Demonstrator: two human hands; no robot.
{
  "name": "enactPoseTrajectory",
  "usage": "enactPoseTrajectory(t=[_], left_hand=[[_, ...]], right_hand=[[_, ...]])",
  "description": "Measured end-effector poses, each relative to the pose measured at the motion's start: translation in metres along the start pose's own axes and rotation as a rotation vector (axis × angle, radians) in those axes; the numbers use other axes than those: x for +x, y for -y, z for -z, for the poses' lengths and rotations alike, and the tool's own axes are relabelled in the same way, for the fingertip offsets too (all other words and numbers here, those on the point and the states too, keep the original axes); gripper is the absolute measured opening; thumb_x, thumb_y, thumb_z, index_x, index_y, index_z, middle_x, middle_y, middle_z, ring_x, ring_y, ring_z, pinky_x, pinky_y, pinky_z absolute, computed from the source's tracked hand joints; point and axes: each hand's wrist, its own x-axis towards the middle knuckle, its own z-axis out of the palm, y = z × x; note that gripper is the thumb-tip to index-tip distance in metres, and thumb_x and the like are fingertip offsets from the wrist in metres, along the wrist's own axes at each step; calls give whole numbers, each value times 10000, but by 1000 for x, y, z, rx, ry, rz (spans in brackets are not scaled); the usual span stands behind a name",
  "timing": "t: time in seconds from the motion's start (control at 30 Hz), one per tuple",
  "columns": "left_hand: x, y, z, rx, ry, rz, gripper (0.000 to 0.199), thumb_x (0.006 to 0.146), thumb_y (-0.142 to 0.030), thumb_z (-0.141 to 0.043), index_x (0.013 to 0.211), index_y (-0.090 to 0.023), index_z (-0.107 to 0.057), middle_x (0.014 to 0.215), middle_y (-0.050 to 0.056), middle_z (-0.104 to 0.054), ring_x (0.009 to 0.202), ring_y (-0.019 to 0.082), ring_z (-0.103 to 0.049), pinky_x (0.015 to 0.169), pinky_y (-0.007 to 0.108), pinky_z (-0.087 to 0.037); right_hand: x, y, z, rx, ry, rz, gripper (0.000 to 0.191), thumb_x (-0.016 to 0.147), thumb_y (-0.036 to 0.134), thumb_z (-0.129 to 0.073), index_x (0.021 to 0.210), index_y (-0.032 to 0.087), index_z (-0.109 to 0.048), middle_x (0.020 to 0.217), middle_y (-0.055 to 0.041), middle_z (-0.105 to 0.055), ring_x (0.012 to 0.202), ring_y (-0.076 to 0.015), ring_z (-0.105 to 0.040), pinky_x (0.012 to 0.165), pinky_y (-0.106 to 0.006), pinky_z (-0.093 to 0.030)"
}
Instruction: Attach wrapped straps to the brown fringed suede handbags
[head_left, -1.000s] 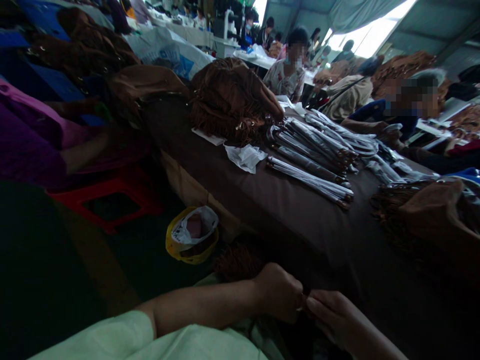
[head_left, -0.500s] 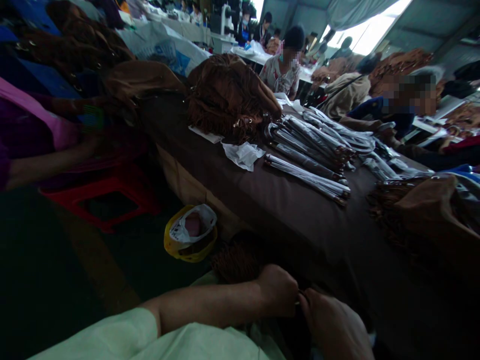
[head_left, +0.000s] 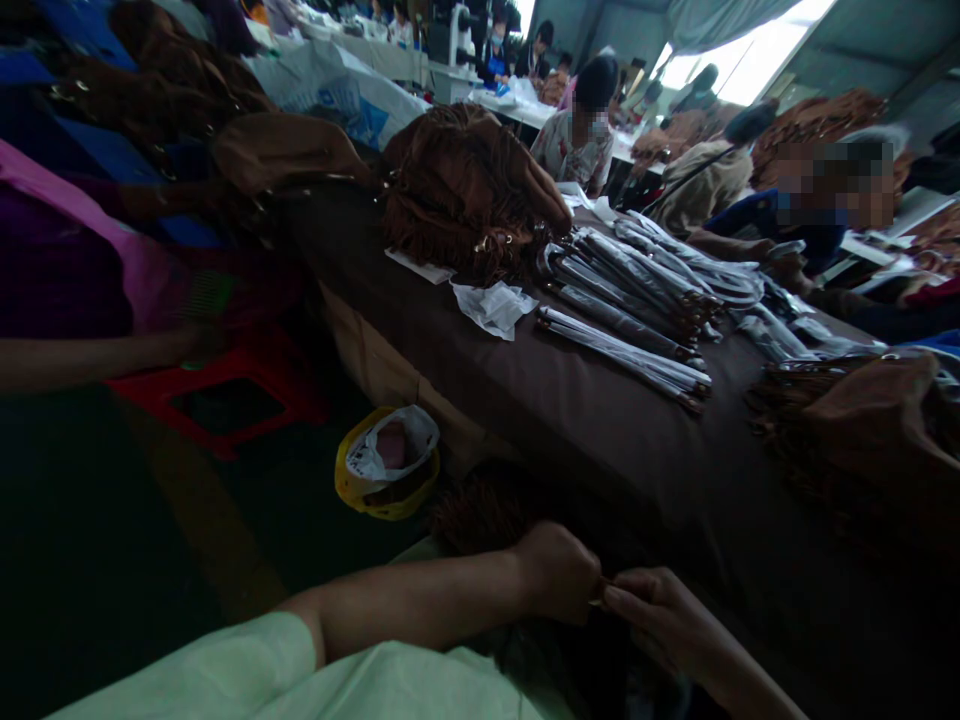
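Low in front of me, my left hand (head_left: 559,572) is closed in a fist with its back towards me. My right hand (head_left: 660,612) meets it from the right, thumb and fingers pinched together. Between the two hands shows a bit of a thin brown strip (head_left: 606,582), with a small pale glint beside it; most of it is hidden by the fingers. Just beyond my left wrist lies a brown fringed piece (head_left: 480,512), dark and partly covered by my forearm.
The dark-covered table (head_left: 600,420) bears a brown fringed bag (head_left: 457,190), plastic-wrapped straps (head_left: 622,355), white paper (head_left: 493,308) and another brown bag (head_left: 870,410). A yellow-lined bin (head_left: 386,465) and red stool (head_left: 225,395) stand left. A co-worker's arm (head_left: 97,362) reaches in; others sit across.
My right hand has turned and its fingers now pinch close to my left fist, its forearm lower right. The co-worker's hand at left has moved down. The view has shifted slightly.
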Motion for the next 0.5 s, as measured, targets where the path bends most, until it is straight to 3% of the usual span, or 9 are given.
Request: enactPoseTrajectory(t=[0.13, 0.23, 0.33, 0.43, 0.5], left_hand=[[8, -12, -2, -44, 217, 214, 269, 712, -359, -592, 803, -126, -691, 767, 136, -696, 731, 292, -681, 605, 374, -537], [9, -14, -5, -52, 220, 211, 257, 722, -352, -584, 799, -130, -691, 767, 134, -698, 744, 297, -682, 614, 382, -539], [3, -8, -6, -64, 34, 101, 279, 726, -375, -567, 808, -129, -669, 773, 121, -698, 718, 275, -681, 587, 347, -529], [-2, -2, -4, -46, -158, -61, 325, 712, -415, -568, 837, -125, -643, 805, 108, -698, 732, 253, -678, 591, 320, -523], [-3, 0, -2, -41, -190, -173, 325, 700, -425, -579, 823, -130, -637, 812, 99, -699, 747, 237, -678, 614, 305, -525]], right_hand=[[-10, 22, -25, -679, -336, -34, 313, 877, 330, -487, 675, 162, -656, 606, -80, -668, 503, -165, -599, 445, -242, -326], [-18, 33, -39, -954, -460, -73, 276, 869, 156, -436, 754, 148, -687, 691, -151, -713, 624, -247, -672, 510, -289, -350], [-22, 27, -27, -676, -377, 11, 305, 898, 318, -468, 687, 177, -636, 619, -85, -665, 548, -190, -621, 477, -254, -341], [-16, 4, -5, -3, -4, 83, 533, 778, 693, -515, 635, 180, -558, 436, 48, -438, 331, -80, -374, 349, -205, -230], [-9, -13, 3, 290, 155, 117, 599, 671, 761, -581, 629, 164, -554, 385, 92, -345, 295, -44, -275, 338, -194, -163]])
